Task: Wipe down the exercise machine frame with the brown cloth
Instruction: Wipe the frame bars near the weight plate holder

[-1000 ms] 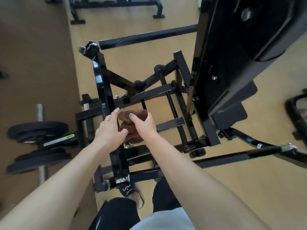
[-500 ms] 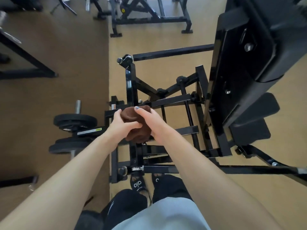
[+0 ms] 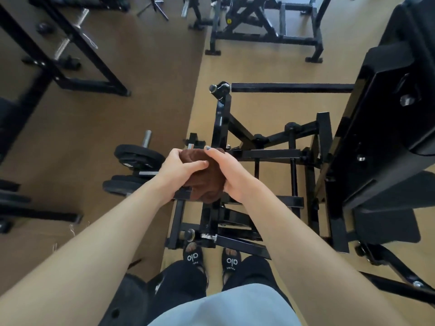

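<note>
Head view, looking down. I have both hands on the brown cloth, which is bunched into a thick wad between them, above the black exercise machine frame. My left hand is curled around the cloth's left side: thumb laid across the front of the wad and pointing right, the other fingers wrapped behind the upper left edge, so I see them only in part. My right hand covers the right side, fingers folded over the top of the wad with the fingertips reaching the upper edge, palm pressed against the cloth. Both hands are closed in a firm grasp on the cloth; neither is flat or spread. The lower end of the wad hangs just below my wrists, over a horizontal bar of the frame; I cannot tell whether cloth and bar are touching. The frame's upright post rises just beyond the cloth. To the left of the hands, weight plates sit loaded on a steel peg. A large black pad fills the right side. My feet in black slides stand at the near foot of the frame, on the tan floor.
</note>
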Tool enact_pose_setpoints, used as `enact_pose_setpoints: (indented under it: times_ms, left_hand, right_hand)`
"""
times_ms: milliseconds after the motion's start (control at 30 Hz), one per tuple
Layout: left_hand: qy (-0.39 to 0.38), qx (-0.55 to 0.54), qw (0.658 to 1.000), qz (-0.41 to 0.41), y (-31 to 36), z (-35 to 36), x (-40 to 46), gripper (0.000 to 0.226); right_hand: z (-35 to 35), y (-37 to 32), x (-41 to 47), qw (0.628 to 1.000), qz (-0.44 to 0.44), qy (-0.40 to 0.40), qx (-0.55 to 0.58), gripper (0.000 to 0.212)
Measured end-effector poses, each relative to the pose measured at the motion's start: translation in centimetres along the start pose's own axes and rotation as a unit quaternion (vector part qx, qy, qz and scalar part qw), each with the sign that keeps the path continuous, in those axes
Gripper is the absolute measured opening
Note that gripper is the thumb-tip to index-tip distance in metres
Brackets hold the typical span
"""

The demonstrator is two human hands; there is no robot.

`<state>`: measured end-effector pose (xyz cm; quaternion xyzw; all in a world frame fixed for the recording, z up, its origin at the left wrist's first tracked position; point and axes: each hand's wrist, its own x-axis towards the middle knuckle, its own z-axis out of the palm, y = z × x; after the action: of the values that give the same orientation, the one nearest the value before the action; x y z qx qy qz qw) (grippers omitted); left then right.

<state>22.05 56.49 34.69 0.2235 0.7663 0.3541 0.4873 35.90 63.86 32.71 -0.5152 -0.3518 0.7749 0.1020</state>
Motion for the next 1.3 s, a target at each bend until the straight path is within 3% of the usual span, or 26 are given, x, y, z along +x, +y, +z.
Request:
enact_pose_setpoints:
  times_ms: [200,500,733,933,1033,1167,1300]
  left_hand:
    - [-0.018,-0.036,0.999,-0.021,-0.7,-3.5,1.1,0.069]
    - [-0.020,-0.067,0.998,-0.001,-2.4,-8.2,1.4,0.048]
    - [0.012,-0.123,0.992,-0.020,-4.6,-9.3,-3.2,0.045]
    - [0.017,-0.118,0.992,-0.028,-6.8,-9.9,-8.6,0.024]
    - [0.066,-0.115,0.990,-0.055,-8.3,-10.4,-11.4,0.018]
    - [0.092,-0.151,0.980,-0.088,-10.7,-12.2,-15.0,0.021]
    - [0.138,-0.181,0.971,-0.079,-13.8,-15.2,-18.7,0.014]
  right_hand:
    - [3.8,-0.1,2.0,0.999,0.002,0.026,-0.039,0.056]
    - [8.9,-0.1,3.2,0.995,-0.022,0.028,-0.090,0.051]
    - [10.7,1.8,1.6,0.988,-0.012,-0.040,-0.149,0.051]
    - [12.0,5.0,-1.0,0.980,0.015,-0.092,-0.175,0.054]
    - [13.4,6.7,-2.6,0.972,0.023,-0.125,-0.198,0.048]
    - [16.2,8.7,-4.8,0.959,0.050,-0.163,-0.225,0.062]
    - [20.5,10.9,-7.3,0.939,0.039,-0.209,-0.270,0.054]
